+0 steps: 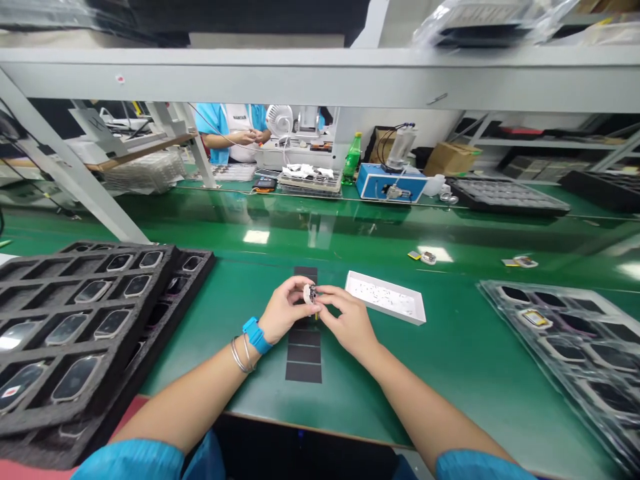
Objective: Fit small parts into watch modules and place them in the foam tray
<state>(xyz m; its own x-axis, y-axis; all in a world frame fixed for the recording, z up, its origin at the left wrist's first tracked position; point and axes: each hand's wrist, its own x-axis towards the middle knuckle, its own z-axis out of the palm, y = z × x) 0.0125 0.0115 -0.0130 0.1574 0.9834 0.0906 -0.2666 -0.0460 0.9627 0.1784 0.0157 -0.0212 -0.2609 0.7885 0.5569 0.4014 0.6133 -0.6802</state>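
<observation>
My left hand (283, 311) is closed around a small smartwatch body (308, 294) with a pale case and dark inner parts. A bit of yellow shows just under it. From the other side, the fingertips of my right hand (351, 325) pinch the same watch body; whether they also grip a tiny part is too small to tell. Both hands are above a column of black rectangular pieces (304, 373) on the green bench. Right of the hands lies a shallow white box (423, 311) with many tiny dark parts scattered in it.
Dark foam trays (107, 363) of watch bodies are stacked at left. Clear plastic trays (505, 323) with watch parts lie at right. Loose watch pieces (429, 258) sit beyond the box. A grey shelf beam (320, 83) crosses overhead. Another person's hands (246, 137) are opposite.
</observation>
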